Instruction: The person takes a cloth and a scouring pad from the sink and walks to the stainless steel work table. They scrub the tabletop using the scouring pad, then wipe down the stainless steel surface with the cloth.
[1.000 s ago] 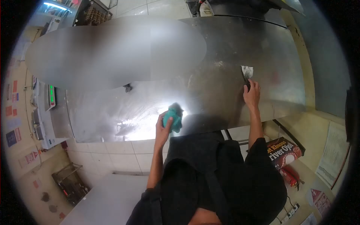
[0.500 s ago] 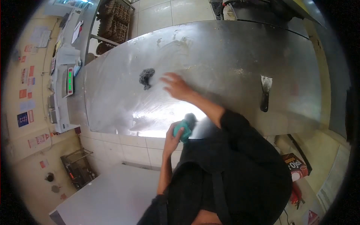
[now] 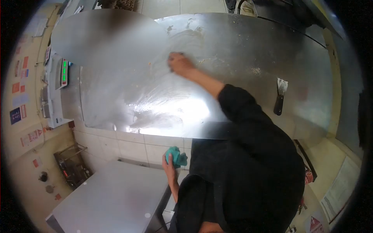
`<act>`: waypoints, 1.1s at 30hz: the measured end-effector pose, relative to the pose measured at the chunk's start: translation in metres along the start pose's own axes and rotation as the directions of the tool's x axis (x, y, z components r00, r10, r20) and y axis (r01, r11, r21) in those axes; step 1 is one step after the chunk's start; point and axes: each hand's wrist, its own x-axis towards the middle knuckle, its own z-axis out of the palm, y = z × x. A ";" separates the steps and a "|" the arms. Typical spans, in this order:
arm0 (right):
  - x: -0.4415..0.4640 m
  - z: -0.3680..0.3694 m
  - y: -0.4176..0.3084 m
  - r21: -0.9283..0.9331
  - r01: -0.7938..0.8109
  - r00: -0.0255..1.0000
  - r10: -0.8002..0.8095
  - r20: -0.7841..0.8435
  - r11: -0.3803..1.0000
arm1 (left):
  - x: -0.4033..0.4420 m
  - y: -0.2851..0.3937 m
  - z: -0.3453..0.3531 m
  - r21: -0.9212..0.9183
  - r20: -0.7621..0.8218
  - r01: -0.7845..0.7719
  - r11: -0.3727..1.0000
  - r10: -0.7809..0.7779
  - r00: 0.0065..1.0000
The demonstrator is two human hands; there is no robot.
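My left hand [image 3: 169,167] is closed around a crumpled green cloth [image 3: 176,157], held off the near edge of the steel table [image 3: 233,46]. Over the middle of that table, my right hand [image 3: 181,64] is blurred, its fingers curled down on a dark scouring pad [image 3: 171,61] that shows only in part at the fingertips. A scraper [image 3: 279,101] with a black handle and a white-smeared blade lies on the table's right side. Wet streaks and small crumbs mark the steel around my right hand.
A scale [image 3: 64,73] with a green display stands beyond the table's left end. A second, pale table [image 3: 112,198] is at the lower left. Egg trays [image 3: 123,4] show at the top edge, and dark equipment [image 3: 279,13] stands behind the table at the back right.
My right hand has left the scraper, reached across to the left and closed on the dark pad. My left hand has moved back off the table edge with the green cloth.
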 end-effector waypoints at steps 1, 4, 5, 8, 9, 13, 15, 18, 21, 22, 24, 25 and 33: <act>-0.009 0.025 0.043 -0.005 -0.183 0.969 0.179 -0.171 0.983 | 0.000 0.004 0.001 -0.018 0.001 0.009 1.000 -0.009 1.000; -0.071 -0.071 0.095 -0.003 -0.392 0.866 0.368 -0.339 0.920 | 0.011 0.021 0.006 -0.045 0.008 0.077 0.996 -0.077 0.997; -0.088 -0.086 0.090 0.112 -0.485 0.723 0.470 -0.506 0.868 | 0.018 0.022 0.005 -0.058 0.018 0.074 0.996 -0.073 0.997; -0.114 -0.033 0.055 0.083 -0.578 0.708 0.549 -0.445 0.812 | 0.041 0.013 0.005 -0.088 0.123 0.084 0.993 -0.072 0.990; -0.126 -0.006 0.033 0.052 -0.456 0.815 0.440 -0.377 0.888 | 0.046 0.008 0.004 -0.091 0.141 0.091 0.992 -0.078 0.987; -0.121 -0.004 0.036 -0.028 -0.162 0.980 0.158 -0.121 0.986 | 0.054 0.007 -0.009 0.066 0.320 0.101 0.993 -0.117 0.940; -0.095 -0.045 0.075 0.073 -0.370 0.854 0.370 -0.364 0.926 | 0.056 -0.001 -0.027 0.141 0.355 0.100 0.985 -0.144 0.924; -0.068 -0.043 0.084 -0.030 -0.522 0.627 0.360 -0.691 0.852 | 0.072 -0.049 -0.058 0.084 0.179 -0.059 0.995 0.043 0.983; -0.067 0.025 0.002 0.089 -0.359 0.899 0.370 -0.234 0.929 | 0.080 -0.078 -0.082 0.144 0.133 -0.005 0.990 -0.014 0.991; -0.079 0.042 -0.033 0.080 -0.181 0.970 0.191 -0.151 0.980 | 0.091 -0.105 -0.095 0.155 0.145 0.006 0.988 -0.029 0.989; -0.101 0.048 -0.059 0.095 -0.026 0.977 0.046 -0.209 0.995 | 0.095 -0.142 -0.115 0.126 0.178 0.060 0.990 -0.082 0.981; -0.110 0.040 -0.051 0.165 0.008 0.981 0.025 -0.194 0.986 | 0.092 -0.154 -0.127 0.109 0.208 0.112 0.988 -0.133 0.969; -0.157 -0.106 0.093 -0.084 -0.752 0.579 0.595 -0.557 0.654 | 0.018 -0.203 -0.186 0.545 0.053 0.251 0.800 -0.332 0.942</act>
